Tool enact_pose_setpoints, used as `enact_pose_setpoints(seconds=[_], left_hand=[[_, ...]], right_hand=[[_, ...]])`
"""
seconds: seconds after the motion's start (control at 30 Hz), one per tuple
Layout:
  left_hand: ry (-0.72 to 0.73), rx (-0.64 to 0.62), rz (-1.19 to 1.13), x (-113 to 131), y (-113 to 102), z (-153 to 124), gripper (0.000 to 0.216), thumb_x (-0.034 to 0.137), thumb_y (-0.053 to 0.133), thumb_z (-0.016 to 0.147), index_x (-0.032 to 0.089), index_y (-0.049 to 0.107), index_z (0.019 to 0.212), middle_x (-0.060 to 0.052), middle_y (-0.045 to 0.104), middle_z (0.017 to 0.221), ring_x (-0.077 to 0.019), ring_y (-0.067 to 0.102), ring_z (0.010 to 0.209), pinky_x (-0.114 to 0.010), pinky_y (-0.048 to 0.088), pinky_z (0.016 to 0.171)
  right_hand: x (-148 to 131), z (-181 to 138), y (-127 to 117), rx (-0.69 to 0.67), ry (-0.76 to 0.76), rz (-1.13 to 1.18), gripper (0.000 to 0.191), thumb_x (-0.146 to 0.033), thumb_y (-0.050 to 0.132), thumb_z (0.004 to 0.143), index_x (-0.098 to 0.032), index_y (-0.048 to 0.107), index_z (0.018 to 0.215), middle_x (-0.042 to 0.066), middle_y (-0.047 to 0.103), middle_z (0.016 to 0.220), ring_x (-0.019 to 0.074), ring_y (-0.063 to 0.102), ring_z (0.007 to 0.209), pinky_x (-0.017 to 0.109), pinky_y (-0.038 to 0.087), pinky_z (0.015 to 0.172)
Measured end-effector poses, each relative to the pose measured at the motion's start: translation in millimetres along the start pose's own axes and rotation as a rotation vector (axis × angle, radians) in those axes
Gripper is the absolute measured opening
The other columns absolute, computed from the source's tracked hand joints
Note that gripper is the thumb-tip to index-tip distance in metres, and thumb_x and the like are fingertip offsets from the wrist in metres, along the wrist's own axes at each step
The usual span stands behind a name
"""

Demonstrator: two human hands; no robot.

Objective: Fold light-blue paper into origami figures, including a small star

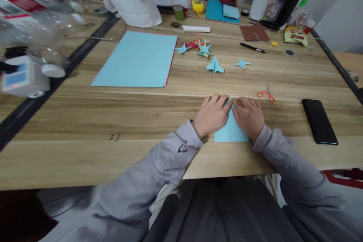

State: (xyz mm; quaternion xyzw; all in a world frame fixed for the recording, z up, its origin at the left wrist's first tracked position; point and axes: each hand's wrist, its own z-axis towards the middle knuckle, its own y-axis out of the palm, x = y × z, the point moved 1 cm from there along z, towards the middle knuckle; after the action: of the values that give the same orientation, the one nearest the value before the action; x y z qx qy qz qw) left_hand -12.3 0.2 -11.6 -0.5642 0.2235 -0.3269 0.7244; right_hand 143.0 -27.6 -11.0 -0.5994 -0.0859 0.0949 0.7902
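A small sheet of light blue paper (231, 130) lies flat near the table's front edge, its far end narrowing to a folded point between my hands. My left hand (213, 113) rests over its left side, with fingers curled and pressed onto the paper near the tip. From the other side my right hand (249, 115) bears down, thumb and fingers closed at the right slanted edge. Both hands partly cover the folds. Just beyond my right hand lie small orange-handled scissors (267, 93). Farther off are a blue paper plane (215, 65) and a small blue folded star shape (242, 63).
A stack of large blue sheets (136, 60) lies to the left, and a black phone (320, 121) to the right. Several folded paper figures (204, 49), a black pen (252, 48) and a yellow tape measure (197, 6) sit farther back. Plastic bottles (42, 26) crowd the far left.
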Motion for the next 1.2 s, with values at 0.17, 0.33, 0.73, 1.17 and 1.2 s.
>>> enact_pose_setpoints(seconds=[0.17,0.33,0.73,1.17,1.2], left_hand=[[-0.012,-0.003,0.001,1.2,0.2,-0.3,0.043,0.025,0.04,0.094,0.015,0.057,0.132,-0.013,0.059,0.131,-0.0321,0.049,0.113,-0.047,0.039,0.085],[-0.029,-0.008,-0.017,1.0,-1.5,1.7,0.046,0.024,0.043,0.091,0.012,0.056,0.134,-0.016,0.058,0.131,-0.033,0.049,0.113,-0.049,0.039,0.087],[-0.083,-0.035,-0.014,0.5,-1.3,2.1,0.055,0.026,0.041,0.09,0.004,0.049,0.139,-0.021,0.055,0.136,-0.0348,0.049,0.115,-0.048,0.038,0.09],[-0.058,-0.052,0.004,-1.1,-1.4,1.5,0.05,0.028,0.042,0.091,0.015,0.055,0.137,-0.019,0.054,0.135,-0.0356,0.048,0.114,-0.05,0.04,0.088],[-0.058,-0.052,0.004,-1.1,-1.3,1.2,0.05,0.028,0.042,0.091,0.015,0.055,0.137,-0.019,0.054,0.136,-0.0356,0.048,0.114,-0.05,0.04,0.088]], right_hand=[[-1.7,-1.0,1.7,-0.013,0.041,0.03,0.03,-0.026,0.049,0.097,-0.016,0.071,0.115,0.013,0.067,0.12,0.0261,0.056,0.108,0.04,0.034,0.097],[-2.7,-1.4,2.4,-0.02,0.038,0.039,0.031,-0.024,0.049,0.097,-0.015,0.07,0.117,0.015,0.066,0.121,0.0271,0.056,0.111,0.042,0.035,0.097],[-5.0,-1.7,0.2,-0.033,0.038,0.05,0.033,-0.026,0.046,0.098,-0.014,0.07,0.117,0.016,0.066,0.122,0.0278,0.055,0.11,0.042,0.035,0.099],[7.3,0.3,4.1,-0.034,0.117,0.244,0.029,-0.026,0.054,0.093,-0.022,0.073,0.114,0.012,0.065,0.123,0.0275,0.054,0.114,0.041,0.039,0.096],[7.0,-0.1,3.9,-0.038,0.119,0.242,0.028,-0.026,0.055,0.093,-0.021,0.073,0.114,0.013,0.064,0.124,0.0279,0.054,0.115,0.041,0.039,0.096]])
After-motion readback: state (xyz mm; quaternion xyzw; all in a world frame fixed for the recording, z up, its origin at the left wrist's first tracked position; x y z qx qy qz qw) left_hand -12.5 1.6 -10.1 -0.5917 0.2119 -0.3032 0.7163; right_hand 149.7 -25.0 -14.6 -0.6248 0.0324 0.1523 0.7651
